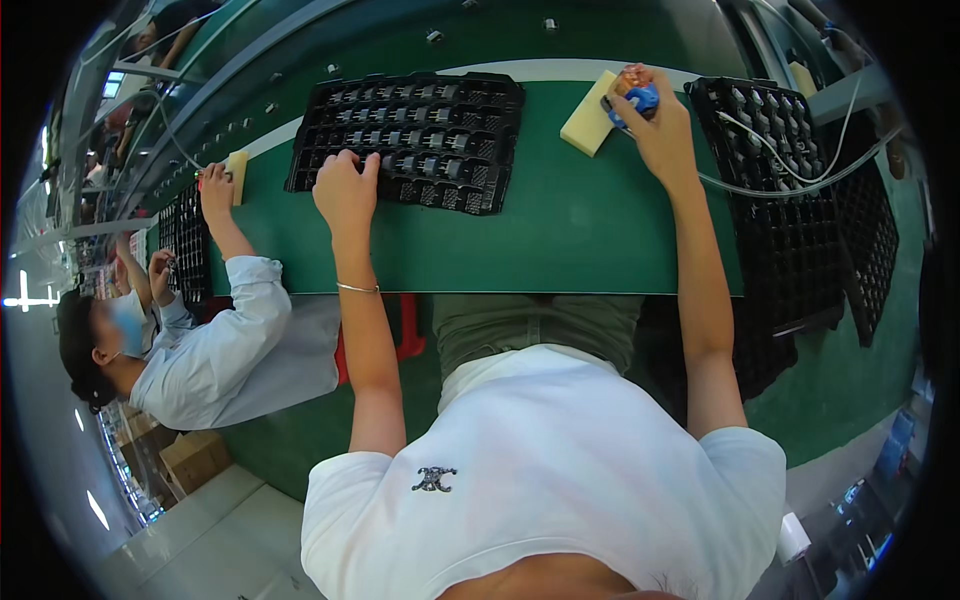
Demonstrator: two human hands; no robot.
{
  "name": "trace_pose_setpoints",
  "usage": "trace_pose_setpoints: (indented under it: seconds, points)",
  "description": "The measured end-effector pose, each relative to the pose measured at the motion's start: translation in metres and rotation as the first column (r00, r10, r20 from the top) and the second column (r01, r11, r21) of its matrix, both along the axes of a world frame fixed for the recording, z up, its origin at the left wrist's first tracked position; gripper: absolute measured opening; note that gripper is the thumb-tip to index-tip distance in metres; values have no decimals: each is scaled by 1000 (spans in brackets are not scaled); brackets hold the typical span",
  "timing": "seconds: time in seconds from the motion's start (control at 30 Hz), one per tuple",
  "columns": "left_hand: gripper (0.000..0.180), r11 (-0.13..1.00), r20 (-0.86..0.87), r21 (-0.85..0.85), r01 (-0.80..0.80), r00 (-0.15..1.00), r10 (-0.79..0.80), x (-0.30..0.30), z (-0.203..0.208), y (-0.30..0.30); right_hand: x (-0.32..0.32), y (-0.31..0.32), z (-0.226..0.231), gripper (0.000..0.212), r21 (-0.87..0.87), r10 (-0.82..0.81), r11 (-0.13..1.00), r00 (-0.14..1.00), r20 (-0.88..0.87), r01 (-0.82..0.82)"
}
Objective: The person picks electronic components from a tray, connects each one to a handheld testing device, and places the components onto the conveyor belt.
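Observation:
A black plastic tray (pixel 490 130) lies on the green worktop with rows of small metal-and-black parts (pixel 420 140) in its pockets. At its near left edge is my left hand (pixel 345 195), fingers curled down over the tray and thumb toward the parts; whatever they grip is hidden. My right hand (pixel 660 135) is closed around a small rounded object (pixel 640 97), blue with an orange-red top, whose kind I cannot make out. It is held just above and beside a pale yellow foam-like block (pixel 588 125) on the worktop.
More black trays with metal parts (pixel 765 125) are stacked at the right, a pale cable (pixel 770 190) looping over them. At the left a co-worker (pixel 200 350) in a light blue shirt works at the same bench. Green worktop (pixel 520 250) lies between my arms.

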State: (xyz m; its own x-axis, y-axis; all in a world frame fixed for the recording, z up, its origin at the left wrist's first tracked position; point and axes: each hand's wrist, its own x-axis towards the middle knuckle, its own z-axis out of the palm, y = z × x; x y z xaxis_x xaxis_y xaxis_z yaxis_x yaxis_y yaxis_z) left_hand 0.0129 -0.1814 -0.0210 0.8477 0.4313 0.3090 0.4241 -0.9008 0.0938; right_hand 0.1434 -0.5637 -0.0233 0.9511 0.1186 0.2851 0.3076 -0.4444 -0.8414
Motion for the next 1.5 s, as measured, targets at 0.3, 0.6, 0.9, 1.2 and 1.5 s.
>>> trace_pose_setpoints:
  seconds: [0.3, 0.6, 0.9, 1.2, 1.5]
  points:
    - [19, 873, 385, -435, 220, 922, -41, 2, 10, -22, -10, 10, 1, 38, -127, 24, 992, 974, 223, 5]
    - [22, 162, 588, -784, 599, 801, -115, 11, 8, -121, -9, 11, -1, 37, -104, 25, 995, 976, 216, -3]
    - [24, 347, 516, -767, 540, 840, -167, 18, -12, -142, -8, 11, 4, 37, -144, 44, 989, 975, 219, -12]
    - [25, 387, 541, -724, 571, 818, -195, 17, -10, -144, 100, 34, -5, 43, -172, 28, 985, 986, 166, 1]
    - [21, 374, 509, -765, 524, 848, -147, 18, -10, -142, 172, 53, -32, 42, -385, -61, 904, 949, 310, 184]
